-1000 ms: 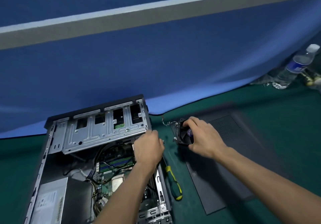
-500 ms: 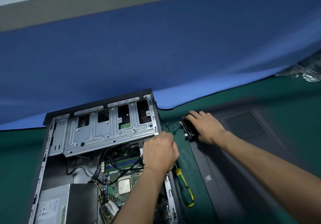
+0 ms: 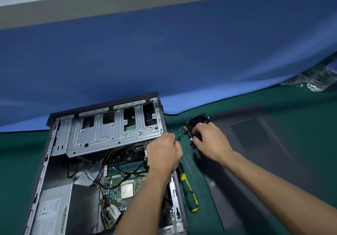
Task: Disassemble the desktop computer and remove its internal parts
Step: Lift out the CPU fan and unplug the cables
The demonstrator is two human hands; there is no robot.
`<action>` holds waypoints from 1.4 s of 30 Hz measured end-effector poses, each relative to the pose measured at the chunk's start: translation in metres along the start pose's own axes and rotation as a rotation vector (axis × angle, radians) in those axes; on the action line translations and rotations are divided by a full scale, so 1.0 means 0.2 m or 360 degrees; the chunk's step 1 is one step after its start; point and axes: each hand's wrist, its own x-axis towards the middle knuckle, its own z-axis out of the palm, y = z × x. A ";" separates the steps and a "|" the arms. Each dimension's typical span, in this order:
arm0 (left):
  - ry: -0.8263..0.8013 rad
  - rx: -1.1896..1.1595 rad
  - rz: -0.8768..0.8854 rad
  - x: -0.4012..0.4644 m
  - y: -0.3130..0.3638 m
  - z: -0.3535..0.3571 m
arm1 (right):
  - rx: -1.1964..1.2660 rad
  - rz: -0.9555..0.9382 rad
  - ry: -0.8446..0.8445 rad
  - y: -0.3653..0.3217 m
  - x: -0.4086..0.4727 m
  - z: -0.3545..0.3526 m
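Though the case (image 3: 102, 161) lies open on the bench (image 3: 18, 161), most of its contents remain inside.

Removed, by the look of things:
- Side panel (image 3: 273, 161), flat on the bench to the right of the case, vent grille facing up.
- Fan (image 3: 197, 123), black, set on the near-left corner of the panel, just beside the case. Its thin twisted lead (image 3: 179, 130) trails back toward the case wall.

Hands:
- Right hand (image 3: 209, 139) rests over the fan, fingers (image 3: 202, 128) curled round its frame, holding it on the panel.
- Left hand (image 3: 164, 154) sits at the case's right wall, below the drive cage, fingers bent toward the end of the fan lead; whether they pinch anything cannot be told, as the back of the hand hides them.

Still fitted, as judged from here:
- Drive cage (image 3: 113, 134), silver, across the top of the case, with a green board visible through one opening.
- Motherboard (image 3: 124, 181), with memory sticks (image 3: 125, 167) in their slots and the processor (image 3: 127, 190) bare, no cooler over it.
- Power supply (image 3: 60, 211), lower left, its cable bundle (image 3: 102, 198) running onto the board.

Tool: screwdriver (image 3: 189, 194), green and yellow handle, lying on the bench between case and panel, untouched.

Estimate: early-to-middle stage. Cover and fan are out; drives, memory, processor, board and supply are left.
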 end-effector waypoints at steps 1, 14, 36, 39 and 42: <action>0.0002 -0.0062 -0.0079 -0.01 0.00 0.00 | 0.0113 0.0034 0.0017 -0.04 -0.03 0.00; 0.0175 -0.0699 -0.0849 -0.16 -0.22 -0.10 | 0.0663 0.0432 0.0006 -0.53 -0.07 0.15; -0.0372 -0.1939 -0.1423 -0.14 -0.25 -0.05 | 0.0414 0.0758 0.0191 -0.55 -0.01 0.26; -0.0451 -0.2086 -0.1535 -0.08 -0.26 -0.09 | 0.0455 0.0781 0.0204 -0.55 -0.01 0.26; -0.0595 -0.1972 -0.1466 -0.04 -0.28 -0.11 | 0.0466 0.0782 0.0222 -0.55 -0.01 0.27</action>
